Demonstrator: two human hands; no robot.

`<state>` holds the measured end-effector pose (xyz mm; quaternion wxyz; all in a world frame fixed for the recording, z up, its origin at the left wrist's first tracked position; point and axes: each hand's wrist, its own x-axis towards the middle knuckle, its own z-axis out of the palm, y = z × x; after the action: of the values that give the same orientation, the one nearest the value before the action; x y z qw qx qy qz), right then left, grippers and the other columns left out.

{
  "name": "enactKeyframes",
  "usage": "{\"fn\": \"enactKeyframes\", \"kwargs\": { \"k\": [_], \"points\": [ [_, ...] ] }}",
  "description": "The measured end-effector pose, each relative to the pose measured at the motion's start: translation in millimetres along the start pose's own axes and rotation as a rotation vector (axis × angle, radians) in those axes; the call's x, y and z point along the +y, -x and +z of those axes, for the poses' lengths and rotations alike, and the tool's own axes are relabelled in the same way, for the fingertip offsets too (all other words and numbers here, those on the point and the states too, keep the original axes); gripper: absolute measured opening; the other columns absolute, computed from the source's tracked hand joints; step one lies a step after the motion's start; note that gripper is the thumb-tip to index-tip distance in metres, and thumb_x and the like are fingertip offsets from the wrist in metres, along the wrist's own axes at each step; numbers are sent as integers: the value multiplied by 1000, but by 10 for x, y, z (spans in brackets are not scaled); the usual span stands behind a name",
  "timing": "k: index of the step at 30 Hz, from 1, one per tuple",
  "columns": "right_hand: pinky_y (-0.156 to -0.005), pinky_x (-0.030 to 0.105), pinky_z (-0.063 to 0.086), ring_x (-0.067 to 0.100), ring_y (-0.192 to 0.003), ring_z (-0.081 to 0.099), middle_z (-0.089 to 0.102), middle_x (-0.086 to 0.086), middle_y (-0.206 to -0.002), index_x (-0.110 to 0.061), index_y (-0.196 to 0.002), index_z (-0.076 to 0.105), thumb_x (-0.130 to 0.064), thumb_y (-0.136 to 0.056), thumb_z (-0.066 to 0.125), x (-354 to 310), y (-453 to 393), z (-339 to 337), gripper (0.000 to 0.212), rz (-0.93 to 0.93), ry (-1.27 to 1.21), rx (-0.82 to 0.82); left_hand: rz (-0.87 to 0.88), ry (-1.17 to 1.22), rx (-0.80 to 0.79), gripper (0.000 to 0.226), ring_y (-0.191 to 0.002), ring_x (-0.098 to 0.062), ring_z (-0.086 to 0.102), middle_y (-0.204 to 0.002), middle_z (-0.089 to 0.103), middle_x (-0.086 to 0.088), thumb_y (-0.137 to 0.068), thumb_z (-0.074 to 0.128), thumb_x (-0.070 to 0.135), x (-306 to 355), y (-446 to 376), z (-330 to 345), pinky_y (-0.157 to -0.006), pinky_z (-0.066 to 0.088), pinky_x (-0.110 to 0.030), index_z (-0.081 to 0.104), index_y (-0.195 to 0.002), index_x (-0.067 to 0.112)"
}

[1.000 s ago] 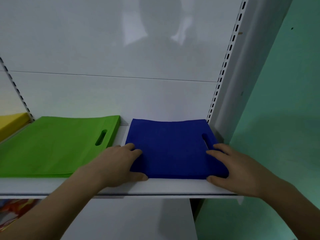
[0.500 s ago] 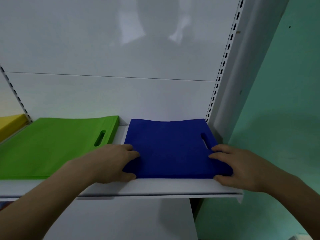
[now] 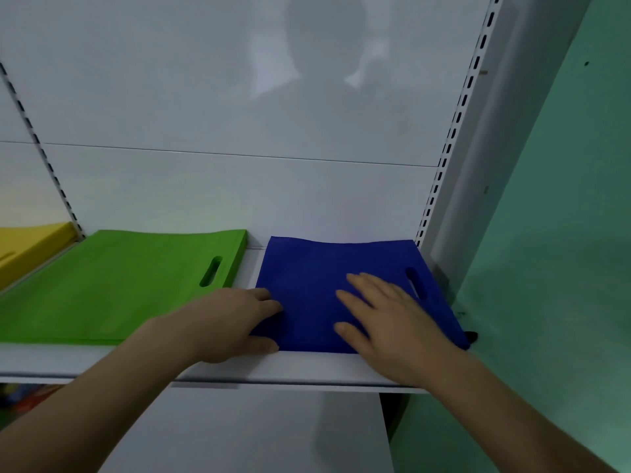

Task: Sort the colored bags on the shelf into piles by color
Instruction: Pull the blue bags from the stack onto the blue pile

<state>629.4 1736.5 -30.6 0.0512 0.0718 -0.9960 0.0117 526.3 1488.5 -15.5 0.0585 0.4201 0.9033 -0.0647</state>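
1. At the far left edge of the shelf [image 3: 307,367] lies a yellow pile [image 3: 27,244]. Only its corner shows.
2. Next to it is the green pile [image 3: 112,285], flat, with a slot handle on its right side. It reaches close to the front edge of the shelf.
3. The left hand [image 3: 225,322] holds the front left corner of the blue pile [image 3: 324,268]. The fingers lie on top and the thumb is curled along the front edge, so it looks like a pinch on that corner.
4. The blue pile sits at the right end of the shelf, just beside the post with holes. A small gap keeps it apart from the green pile.
5. The right hand [image 3: 392,322] lies flat on top of the blue pile. The fingers are straight and spread. It presses down and holds nothing.
6. The bags look thin, soft and light. They will likely bend and slide, so a good hold is the front edge or the slot handle, with one hand flat on top.
7. The shelf is white and smooth, with a shiny white back wall. A green wall [image 3: 563,233] stands to the right.
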Motion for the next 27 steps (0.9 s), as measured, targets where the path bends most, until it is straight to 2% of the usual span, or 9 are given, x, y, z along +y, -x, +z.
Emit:
{"fn": "enactKeyframes", "kwargs": {
  "k": [5, 8, 10, 12, 15, 17, 19, 22, 27],
  "points": [
    [-121, 36, -4, 10, -147, -13, -10, -7, -162, -30, -155, -1, -64, -96, 4, -14, -178, 282, 68, 4, -7, -133, -82, -88, -51, 65, -115, -18, 52, -145, 40, 2, -96, 34, 62, 94, 41, 33, -97, 45, -35, 37, -145, 20],
    [-121, 36, -6, 8, -147, -15, -13, -9, -161, -31, -154, -4, -63, -97, 4, -4, -177, 300, 67, -1, -4, -149, -139, -117, -99, 69, -140, -23, 31, -161, 14, -12, -101, 24, 55, 218, 125, 93, -114, 31, -35, 18, -153, 11],
    [-121, 35, -7, 8, -147, -15, -13, -9, -161, -31, -154, -5, -63, -96, 3, -6, -179, 297, 67, 0, -2, -143, -188, -136, -90, 72, -147, -25, 15, -162, 6, -15, -101, 18, 56, 319, 210, 95, -119, 22, -38, 10, -154, 7],
    [-121, 35, -6, 8, -147, -15, -14, -9, -161, -31, -154, -5, -63, -96, 2, -10, -174, 300, 67, 1, -3, -134, -244, -160, -14, 80, -148, -26, 10, -161, 12, -15, -96, 9, 63, 412, 248, 28, -120, 18, -40, 19, -152, 7],
    [-121, 36, -6, 9, -147, -16, -13, -9, -161, -31, -154, -4, -63, -96, 3, -12, -173, 306, 67, 0, -14, -119, -254, -120, 247, 93, -147, -25, 15, -158, 24, -11, -87, -13, 65, 538, 18, -37, -119, 20, -41, 29, -149, 10],
    [-121, 37, -5, 8, -147, -16, -12, -9, -162, -31, -155, -2, -62, -96, 3, -7, -173, 306, 67, -3, -13, -106, -236, -16, 295, 81, -149, -24, 9, -161, 18, -8, -92, -9, 59, 627, -240, 81, -121, 13, -42, 22, -153, 14],
    [-121, 37, -4, 8, -147, -15, -12, -9, -162, -30, -155, -3, -61, -95, 1, -9, -171, 304, 67, -1, -1, -103, -256, 74, 242, 68, -150, -22, -2, -164, 7, -4, -99, 0, 53, 699, -425, 303, -122, 4, -44, 12, -155, 18],
    [-121, 37, -3, 8, -147, -15, -13, -9, -161, -30, -154, -5, -62, -94, -1, -17, -174, 309, 68, 6, -4, -103, -337, 83, 234, 77, -150, -21, -6, -164, 3, -1, -89, -11, 57, 649, -445, 502, -121, -3, -46, 7, -156, 23],
    [-121, 37, -3, 9, -147, -16, -14, -9, -161, -30, -154, -6, -63, -94, 0, -7, -172, 308, 68, 4, -6, -105, -396, 140, 186, 80, -149, -19, -13, -163, -6, -7, -94, 7, 68, 543, -313, 495, -121, -5, -41, 0, -156, 18]
  ]
}}
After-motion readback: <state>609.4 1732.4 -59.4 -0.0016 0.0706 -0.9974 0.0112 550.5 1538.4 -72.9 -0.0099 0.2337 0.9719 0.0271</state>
